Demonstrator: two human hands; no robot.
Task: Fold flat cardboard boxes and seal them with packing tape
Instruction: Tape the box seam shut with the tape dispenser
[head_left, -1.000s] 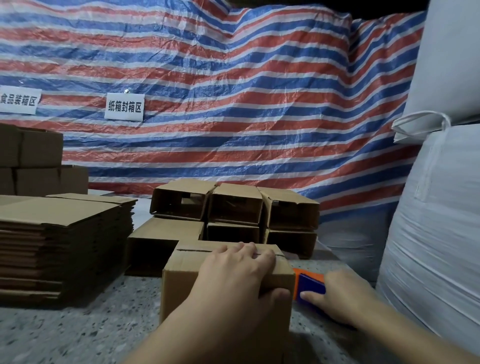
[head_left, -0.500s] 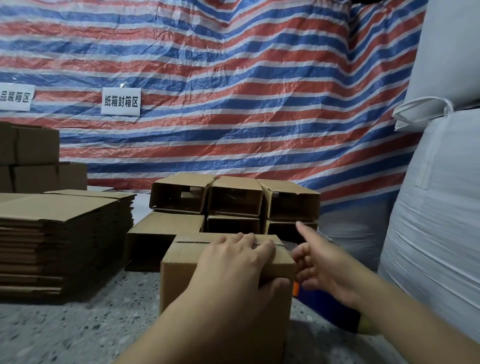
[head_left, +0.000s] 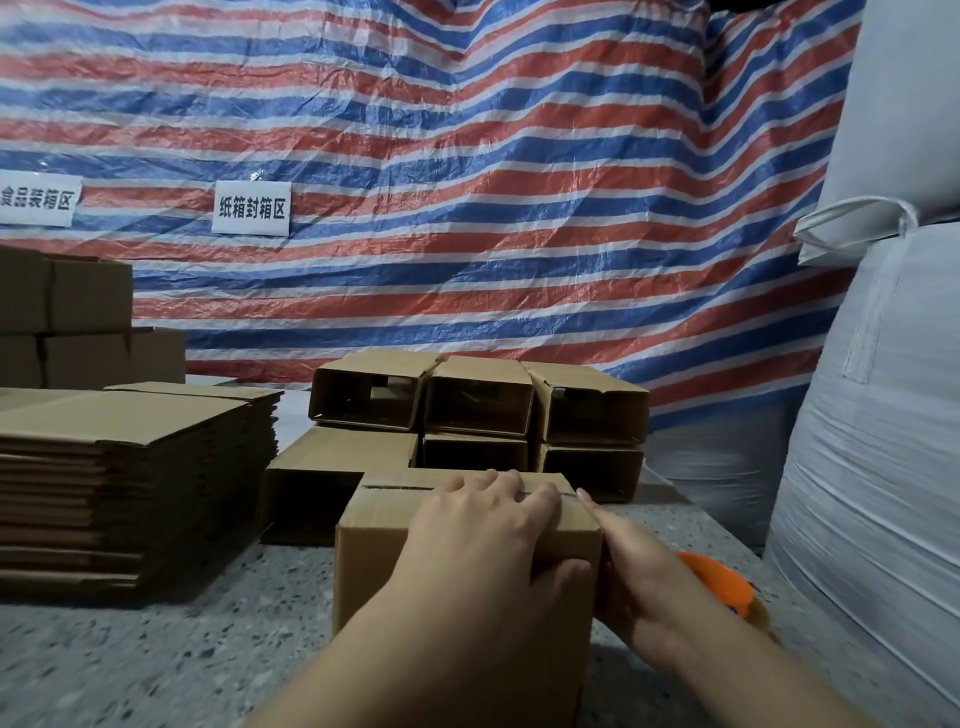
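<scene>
Cardboard box (head_left: 447, 561) pinned on the desk (head_left: 156, 665).
Left hand (head_left: 483, 540) lies flat across the lid seam; right hand (head_left: 639, 577), fingers straight, presses its right side, tape dispenser (head_left: 722, 582) just behind.

orange tape dispenser (head_left: 719, 584) mostly behind right hand (head_left: 641, 582), left sign (head_left: 36, 200) edge-cropped
</scene>
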